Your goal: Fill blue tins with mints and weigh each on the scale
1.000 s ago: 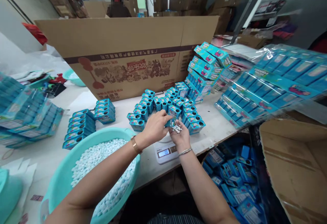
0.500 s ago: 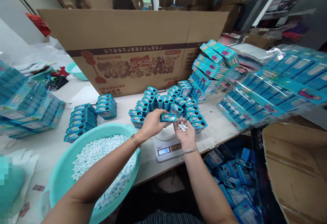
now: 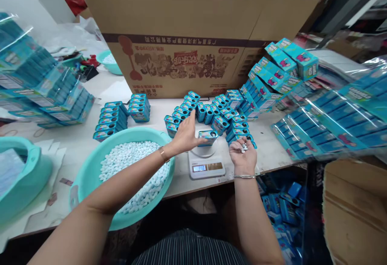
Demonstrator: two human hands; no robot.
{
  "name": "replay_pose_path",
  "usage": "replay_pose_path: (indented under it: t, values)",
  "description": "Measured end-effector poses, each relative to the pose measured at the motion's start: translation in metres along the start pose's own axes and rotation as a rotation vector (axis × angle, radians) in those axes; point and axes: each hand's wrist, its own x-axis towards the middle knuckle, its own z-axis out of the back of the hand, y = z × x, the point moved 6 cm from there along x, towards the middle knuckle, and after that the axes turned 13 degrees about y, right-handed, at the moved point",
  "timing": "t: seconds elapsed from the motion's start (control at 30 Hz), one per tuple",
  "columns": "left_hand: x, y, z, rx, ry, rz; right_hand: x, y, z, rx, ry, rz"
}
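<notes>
A small blue candy box [image 3: 208, 137] rests on the pan of the white digital scale [image 3: 216, 166], whose display is lit. My left hand [image 3: 186, 134] is just left of it, fingers stretched out and the thumb by the box's edge; it holds nothing. To the right of the scale, my right hand [image 3: 244, 156] is cupped around several small white candies [image 3: 244, 147], its fingers curled. A big turquoise basin [image 3: 90, 168] of white candies stands under my left forearm. Rows of blue candy boxes [image 3: 181, 114] stand behind the scale.
A large brown carton [image 3: 193, 19] stands along the back. Blue boxes are stacked at the right [image 3: 272, 79] and the left [image 3: 45, 83]. More blue boxes lie in a bin [image 3: 284, 212] below the table's right edge, beside an open carton [image 3: 356, 212].
My left hand has set the box on the scale and let go. My right hand has moved right, away from the box, its fingers curling more. The display has changed from zero.
</notes>
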Motion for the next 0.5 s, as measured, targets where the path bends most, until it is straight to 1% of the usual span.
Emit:
replay_pose_path:
  t: [0.1, 0.23, 0.37, 0.5]
  values:
    - [-0.014, 0.007, 0.019, -0.069, -0.034, -0.016, -0.002, 0.001, -0.002, 0.026, -0.032, -0.004]
    - [-0.027, 0.015, 0.031, -0.1, -0.036, -0.013, -0.004, 0.0, -0.009, 0.059, -0.052, -0.001]
    - [-0.029, 0.015, 0.032, -0.082, -0.037, -0.019, -0.003, 0.001, -0.01, 0.058, -0.051, 0.002]
    - [-0.023, 0.011, 0.024, -0.048, 0.013, -0.019, 0.0, 0.005, -0.003, 0.013, -0.038, 0.042]
